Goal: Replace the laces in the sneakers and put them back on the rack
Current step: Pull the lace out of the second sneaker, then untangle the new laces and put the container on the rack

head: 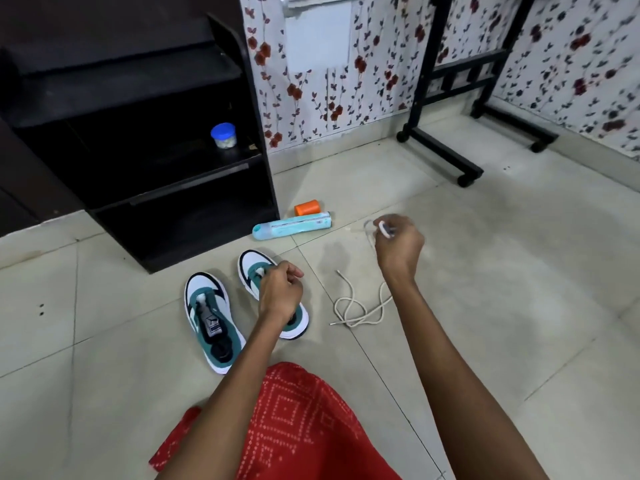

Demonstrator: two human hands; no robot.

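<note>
Two white and teal sneakers stand side by side on the tiled floor, toes toward the rack. The left sneaker has no lace in its eyelets. My left hand rests closed on the tongue area of the right sneaker and hides its middle. My right hand is raised to the right, pinching a blurred white lace. Another white lace lies looped on the floor between my arms. The black shoe rack stands behind the sneakers.
A teal tube-like pack and an orange cup lie beside the rack's foot. A blue-lidded jar sits on a rack shelf. A black wheeled stand is at the back right by the floral wall. Red cloth covers my lap.
</note>
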